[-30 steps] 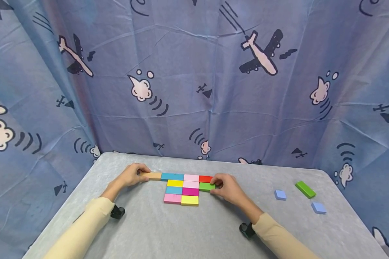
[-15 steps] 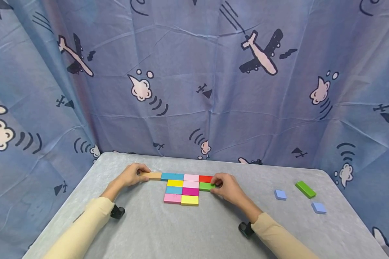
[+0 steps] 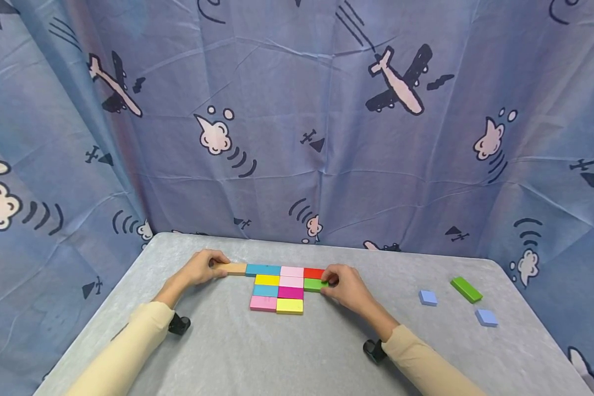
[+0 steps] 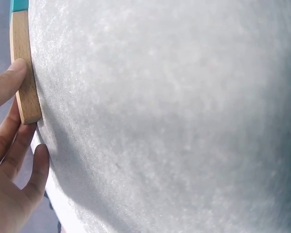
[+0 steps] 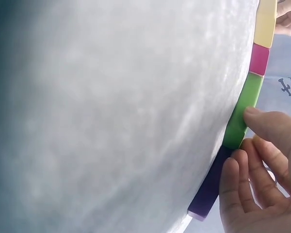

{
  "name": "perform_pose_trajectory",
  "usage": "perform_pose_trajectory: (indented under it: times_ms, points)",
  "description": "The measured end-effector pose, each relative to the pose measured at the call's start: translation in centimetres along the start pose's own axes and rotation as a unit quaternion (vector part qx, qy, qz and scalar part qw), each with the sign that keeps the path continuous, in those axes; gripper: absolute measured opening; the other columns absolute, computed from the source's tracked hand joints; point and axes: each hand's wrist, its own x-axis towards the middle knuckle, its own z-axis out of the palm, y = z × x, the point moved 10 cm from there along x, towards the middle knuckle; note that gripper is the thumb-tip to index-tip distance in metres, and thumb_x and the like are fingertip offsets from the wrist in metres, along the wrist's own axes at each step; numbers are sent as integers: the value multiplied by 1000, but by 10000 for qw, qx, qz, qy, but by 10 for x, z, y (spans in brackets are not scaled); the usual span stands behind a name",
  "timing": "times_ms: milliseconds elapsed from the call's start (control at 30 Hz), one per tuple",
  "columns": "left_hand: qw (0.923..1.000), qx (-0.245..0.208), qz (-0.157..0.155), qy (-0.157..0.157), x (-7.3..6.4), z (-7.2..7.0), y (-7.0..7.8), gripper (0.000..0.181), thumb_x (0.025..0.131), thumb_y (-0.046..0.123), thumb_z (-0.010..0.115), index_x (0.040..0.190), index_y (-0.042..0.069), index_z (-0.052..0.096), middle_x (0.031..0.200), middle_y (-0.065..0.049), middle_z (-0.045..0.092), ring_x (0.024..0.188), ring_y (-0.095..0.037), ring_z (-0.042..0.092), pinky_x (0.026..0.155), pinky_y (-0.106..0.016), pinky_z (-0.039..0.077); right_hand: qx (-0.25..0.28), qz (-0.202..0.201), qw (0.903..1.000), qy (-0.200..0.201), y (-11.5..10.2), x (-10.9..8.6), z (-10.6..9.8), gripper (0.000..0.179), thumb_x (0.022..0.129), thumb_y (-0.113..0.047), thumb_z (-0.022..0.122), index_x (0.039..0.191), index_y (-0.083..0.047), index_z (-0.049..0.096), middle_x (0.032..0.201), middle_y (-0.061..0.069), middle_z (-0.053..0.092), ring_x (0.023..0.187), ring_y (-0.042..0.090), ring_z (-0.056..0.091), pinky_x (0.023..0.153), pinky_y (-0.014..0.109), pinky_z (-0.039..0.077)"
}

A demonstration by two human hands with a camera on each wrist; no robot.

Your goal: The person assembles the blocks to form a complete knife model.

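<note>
My left hand (image 3: 198, 268) holds the plain wooden block (image 3: 235, 269) at its left end; in the left wrist view the thumb lies on it. That block joins a row with a blue block (image 3: 263, 270), a light pink block (image 3: 292, 271) and a red block (image 3: 314, 273). My right hand (image 3: 348, 287) grips the green block (image 3: 314, 285) just below the red one, thumb on its near side and fingers at the far side. Past the green block, the right wrist view shows a dark purple block (image 5: 208, 187) beside the fingers; the hand hides it in the head view.
Under the row sit more flat blocks, among them a yellow block (image 3: 289, 306), a pink block (image 3: 263, 303) and a magenta block (image 3: 290, 292). Off right lie another green block (image 3: 466, 290) and two light-blue blocks, one nearer the middle (image 3: 428, 298). A patterned curtain (image 3: 277, 165) hangs behind the grey table (image 3: 227, 357).
My right wrist and forearm have shifted very slightly left, and the green block appears a hair further left. The left hand and the other blocks stay as they were.
</note>
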Motion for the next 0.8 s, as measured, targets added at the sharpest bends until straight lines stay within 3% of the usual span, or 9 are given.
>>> perform_pose_trajectory:
  times_ms: [500, 800]
  points:
    - [10000, 5, 84, -9, -1, -1, 4, 18, 87, 8, 81, 104, 5, 76, 103, -7, 72, 94, -26, 62, 87, -47, 48, 31, 52, 9999, -114, -1, 0, 2, 24, 73, 6, 88, 84, -7, 70, 82, 1, 65, 78, 19, 60, 73, 36, 52]
    - [10000, -6, 2, -51, -1, 0, 2, 19, 88, 8, 81, 106, 5, 75, 104, -8, 71, 97, -27, 62, 89, -48, 48, 406, -426, 9977, -322, -2, -5, -14, 19, 80, 2, 84, 93, -3, 72, 90, 6, 68, 82, 23, 63, 77, 39, 55]
